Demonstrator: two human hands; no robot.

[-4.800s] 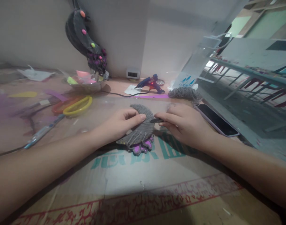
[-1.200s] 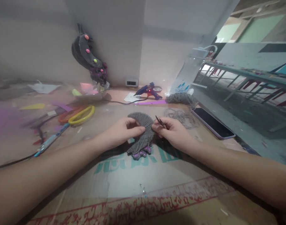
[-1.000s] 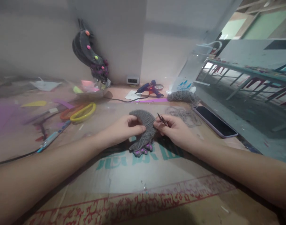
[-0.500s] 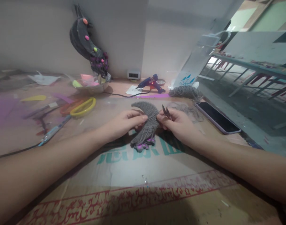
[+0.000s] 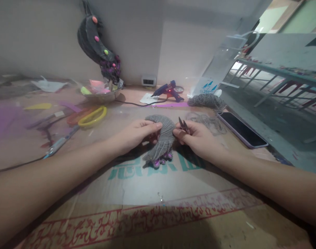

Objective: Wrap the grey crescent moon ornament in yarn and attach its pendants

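A grey crescent wrapped in yarn (image 5: pixel 164 133), with purple bits along its lower end, is held above the table in the middle of the view. My left hand (image 5: pixel 143 133) is closed on its left side, thumb on top. At its right edge, the thumb and forefinger of my right hand (image 5: pixel 193 135) are pinched together, and any yarn between them is too fine to make out. Small scissors (image 5: pixel 183 124) with two dark pointed blades stick up from my right hand, their handles hidden in the palm.
Behind stand a hot glue gun (image 5: pixel 168 90) with a red light, a small digital clock (image 5: pixel 148 81) and a metal bowl (image 5: pixel 102 96). Grey yarn (image 5: pixel 207 101) and a phone (image 5: pixel 243 129) lie right. Yellow-handled scissors (image 5: pixel 93 117) lie left; a larger decorated crescent (image 5: pixel 92 41) leans on the wall.
The crescent has turned slightly between my hands, its lower end tilting so that the purple bits show differently. Both hands keep their hold, and the camera view has shifted a little.
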